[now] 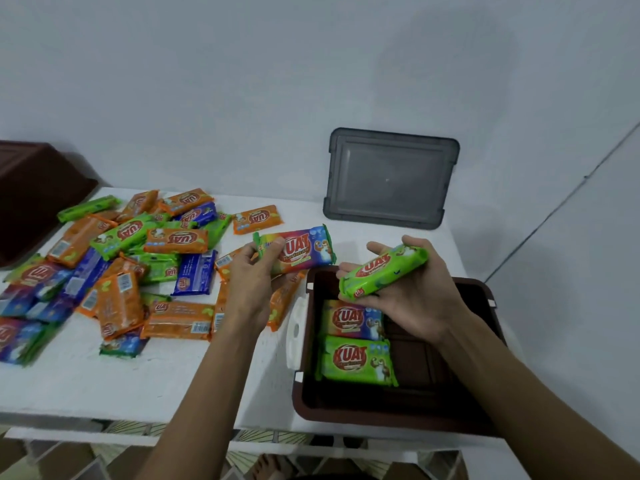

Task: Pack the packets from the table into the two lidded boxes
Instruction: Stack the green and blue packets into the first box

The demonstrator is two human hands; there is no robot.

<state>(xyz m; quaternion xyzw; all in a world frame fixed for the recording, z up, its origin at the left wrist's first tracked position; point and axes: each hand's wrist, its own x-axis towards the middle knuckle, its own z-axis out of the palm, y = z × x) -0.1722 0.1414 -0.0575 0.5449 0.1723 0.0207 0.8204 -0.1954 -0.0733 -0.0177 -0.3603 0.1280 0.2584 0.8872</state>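
Observation:
An open brown box (pixel 401 408) stands at the table's front right. Two packets lie inside along its left wall, a rainbow-coloured packet (pixel 351 319) behind a green packet (pixel 356 361). My right hand (pixel 414 289) hovers over the box and grips another green packet (pixel 382 270). My left hand (pixel 251 271) holds a rainbow packet (pixel 304 249) by its left end, just left of the box. A heap of orange, green and blue packets (pixel 117 265) covers the left half of the white table (pixel 138 382).
A grey lid (pixel 389 176) leans against the wall behind the brown box. A second dark brown box (pixel 31 195) sits at the far left edge. White latches (pixel 297 332) stick out from the open box's left side. Tiled floor shows below the table.

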